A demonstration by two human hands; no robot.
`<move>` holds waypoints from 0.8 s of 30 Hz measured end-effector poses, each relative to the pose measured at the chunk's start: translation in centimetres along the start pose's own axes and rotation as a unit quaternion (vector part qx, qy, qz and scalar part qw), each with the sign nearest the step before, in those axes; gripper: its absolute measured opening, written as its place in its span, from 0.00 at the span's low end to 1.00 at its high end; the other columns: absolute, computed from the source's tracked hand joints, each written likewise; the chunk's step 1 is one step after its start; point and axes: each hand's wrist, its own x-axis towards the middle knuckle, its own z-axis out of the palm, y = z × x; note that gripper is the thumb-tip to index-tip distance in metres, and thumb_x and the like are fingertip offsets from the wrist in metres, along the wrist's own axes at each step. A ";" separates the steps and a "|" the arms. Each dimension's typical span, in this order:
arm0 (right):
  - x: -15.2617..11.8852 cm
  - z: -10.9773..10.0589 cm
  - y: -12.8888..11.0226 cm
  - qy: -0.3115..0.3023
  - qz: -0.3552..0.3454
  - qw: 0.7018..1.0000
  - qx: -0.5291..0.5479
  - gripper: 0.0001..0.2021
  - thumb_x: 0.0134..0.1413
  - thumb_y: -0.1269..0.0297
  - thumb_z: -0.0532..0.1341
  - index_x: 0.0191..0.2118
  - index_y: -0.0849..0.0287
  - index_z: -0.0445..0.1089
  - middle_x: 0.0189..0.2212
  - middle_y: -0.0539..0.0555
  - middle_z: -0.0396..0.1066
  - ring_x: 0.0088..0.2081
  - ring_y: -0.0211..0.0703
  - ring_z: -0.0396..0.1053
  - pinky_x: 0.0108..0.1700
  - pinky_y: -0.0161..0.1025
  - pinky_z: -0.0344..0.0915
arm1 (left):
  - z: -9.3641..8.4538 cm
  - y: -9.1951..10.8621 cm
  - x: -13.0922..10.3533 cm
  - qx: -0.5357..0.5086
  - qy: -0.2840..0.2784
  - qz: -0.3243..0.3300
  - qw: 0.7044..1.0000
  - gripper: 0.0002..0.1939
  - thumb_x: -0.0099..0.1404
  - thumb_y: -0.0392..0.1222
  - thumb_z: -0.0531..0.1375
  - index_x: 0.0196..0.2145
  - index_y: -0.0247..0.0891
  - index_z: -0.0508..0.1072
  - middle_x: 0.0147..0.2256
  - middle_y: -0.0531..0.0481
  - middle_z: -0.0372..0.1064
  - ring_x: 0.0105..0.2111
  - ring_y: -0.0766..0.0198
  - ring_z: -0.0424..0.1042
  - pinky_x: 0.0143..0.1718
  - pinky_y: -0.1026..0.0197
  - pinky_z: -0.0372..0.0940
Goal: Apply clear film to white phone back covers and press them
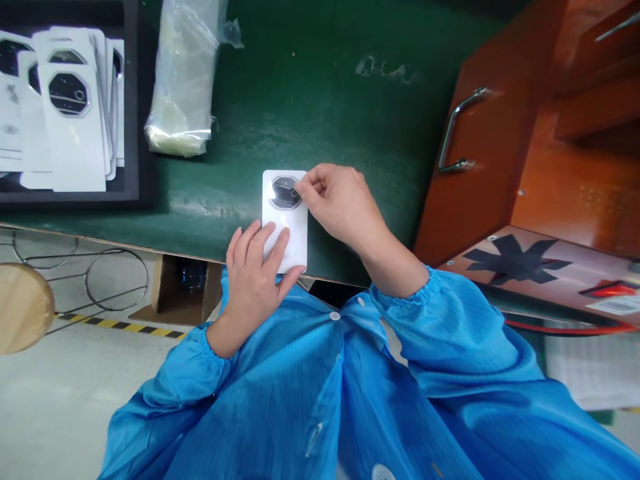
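Note:
A white rounded-corner panel (pixel 295 247) with a dark, glossy octagonal piece (pixel 285 192) near its top lies at the front edge of the green bench. My left hand (pixel 257 267) rests on its lower left part, fingers stretched out and spread, with the thumb at the bottom edge. At the upper right, my right hand (pixel 340 200) has thumb and forefinger pinched together at the octagon's right side. Whatever might be between those fingertips is too small to make out, and they hide part of the panel's right edge.
A black tray (pixel 131 100) at left holds several similar white panels (pixel 75 150). Beside it lies a clear plastic-wrapped bundle (pixel 183 87). On the right stands an orange metal machine (pixel 493 127) with a handle (pixel 453 127). A round wooden stool (pixel 25 307) is below the bench's left side.

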 end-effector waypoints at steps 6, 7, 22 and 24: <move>0.2 0.5 0.7 0.020 -0.025 0.999 -0.005 0.09 0.65 0.65 0.64 0.31 0.55 0.70 0.28 0.53 0.73 0.33 0.46 0.70 0.42 0.45 0.65 | -0.3 0.1 0.2 0.011 0.003 0.004 1.000 0.28 0.74 0.56 0.65 0.65 0.39 0.75 0.63 0.35 0.73 0.68 0.42 0.67 0.74 0.39 0.52; 0.3 0.6 0.7 0.025 -0.030 0.999 -0.006 0.09 0.65 0.65 0.64 0.31 0.55 0.69 0.27 0.53 0.72 0.33 0.46 0.69 0.42 0.45 0.65 | -0.3 0.1 0.2 0.009 0.001 0.001 1.000 0.28 0.74 0.56 0.65 0.65 0.39 0.75 0.63 0.35 0.73 0.68 0.42 0.67 0.74 0.39 0.52; -1.0 0.4 0.9 0.072 -0.045 0.996 -0.025 0.10 0.61 0.72 0.60 0.47 0.57 0.66 0.38 0.56 0.74 0.36 0.48 0.71 0.42 0.45 0.67 | -2.1 -1.1 0.5 0.030 -0.069 0.040 0.996 0.43 0.72 0.65 0.63 0.72 0.32 0.65 0.68 0.28 0.67 0.71 0.34 0.62 0.73 0.32 0.53; -3.8 -0.1 0.8 0.070 -0.110 0.991 -0.021 0.08 0.64 0.71 0.59 0.48 0.58 0.68 0.42 0.59 0.75 0.40 0.49 0.73 0.43 0.45 0.69 | -3.2 -2.0 0.7 0.052 -0.103 0.090 0.989 0.37 0.76 0.56 0.61 0.73 0.33 0.62 0.69 0.29 0.67 0.71 0.35 0.63 0.71 0.32 0.57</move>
